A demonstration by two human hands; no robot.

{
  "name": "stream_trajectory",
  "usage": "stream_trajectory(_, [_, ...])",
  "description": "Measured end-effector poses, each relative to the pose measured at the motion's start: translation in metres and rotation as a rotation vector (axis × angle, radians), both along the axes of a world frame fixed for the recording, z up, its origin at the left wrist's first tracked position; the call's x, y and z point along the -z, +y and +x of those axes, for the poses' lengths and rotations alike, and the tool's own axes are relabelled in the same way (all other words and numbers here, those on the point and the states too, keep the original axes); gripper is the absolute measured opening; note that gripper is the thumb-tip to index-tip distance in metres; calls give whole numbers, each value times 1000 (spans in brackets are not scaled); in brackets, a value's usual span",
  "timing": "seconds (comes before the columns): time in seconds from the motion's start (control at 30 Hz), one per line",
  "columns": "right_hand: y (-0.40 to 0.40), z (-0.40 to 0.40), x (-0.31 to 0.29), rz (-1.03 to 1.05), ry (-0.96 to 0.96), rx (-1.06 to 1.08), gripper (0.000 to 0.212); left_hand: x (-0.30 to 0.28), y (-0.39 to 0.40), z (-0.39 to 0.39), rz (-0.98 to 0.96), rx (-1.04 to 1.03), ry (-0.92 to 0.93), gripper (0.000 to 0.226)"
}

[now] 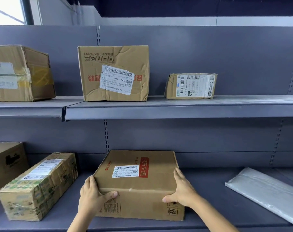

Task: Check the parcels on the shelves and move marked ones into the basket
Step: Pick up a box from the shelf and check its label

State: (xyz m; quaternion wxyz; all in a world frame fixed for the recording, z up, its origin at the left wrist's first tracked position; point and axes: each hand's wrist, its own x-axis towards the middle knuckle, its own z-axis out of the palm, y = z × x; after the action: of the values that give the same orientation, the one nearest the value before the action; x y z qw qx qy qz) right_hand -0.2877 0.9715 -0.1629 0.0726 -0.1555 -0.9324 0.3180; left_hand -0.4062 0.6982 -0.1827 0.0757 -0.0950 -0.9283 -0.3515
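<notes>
Parcel point(137, 180): flat brown cardboard box on lower shelf point(209, 190), white barcode label and red strip of white Chinese characters on top. Left hand point(92, 195) and right hand point(182, 190) clasp its near corners, thumbs across front face. Left of it, long taped carton point(40, 185); right, grey plastic mailer point(266, 195); above, creased box point(115, 72) marked "200×150×150".

Both my forearms bare here, no sleeves showing; left hand point(90, 196) and right hand point(181, 190) ungloved, no rings, no watch.
</notes>
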Motion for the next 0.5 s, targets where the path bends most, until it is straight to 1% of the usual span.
stream_trajectory(0.1, [-5,13,6,-67,93,52,122,9,-2,15,47,-8,78,130])
stream_trajectory(0.17, [-7,28,19,-116,142,101,120,32,-5,21,49,-3,164,131])
stream_trajectory(0.23, [-6,46,35,-138,135,138,123,51,-4,36,55,55,198,118])
stream_trajectory(0.3, [1,65,47,-166,113,199,133,63,2,57,56,94,235,98])
stream_trajectory(0.33, [5,75,51,-167,101,216,139,66,9,67,71,93,207,88])
stream_trajectory(0.37, [10,84,54,-163,95,229,140,70,15,74,92,113,134,83])
stream_trajectory(0.4, [14,92,56,-155,96,247,131,71,22,79,114,151,49,84])
stream_trajectory(0.43, [20,100,58,-141,114,266,117,71,29,83,126,172,2,82])
stream_trajectory(0.47, [25,108,60,-131,133,282,105,75,37,84,110,183,17,79])
stream_trajectory(0.5, [30,116,61,-129,144,293,97,81,44,86,68,214,50,75])
